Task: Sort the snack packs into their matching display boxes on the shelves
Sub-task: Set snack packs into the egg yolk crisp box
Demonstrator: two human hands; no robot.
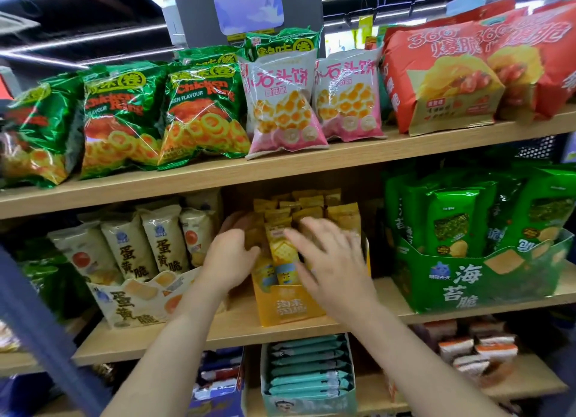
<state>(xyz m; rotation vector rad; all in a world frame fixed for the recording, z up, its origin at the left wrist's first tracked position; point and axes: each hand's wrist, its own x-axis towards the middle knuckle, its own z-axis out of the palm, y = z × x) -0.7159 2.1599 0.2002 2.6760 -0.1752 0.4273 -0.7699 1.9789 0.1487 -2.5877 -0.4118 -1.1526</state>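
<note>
Head view — left hand [229, 257] grips upright yellow packs [282, 245], right hand [330, 261] spread flat on them.

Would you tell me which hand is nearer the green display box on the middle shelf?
Right. The right hand is over the yellow packs, left of the green display box; the left hand is farther left.
</note>
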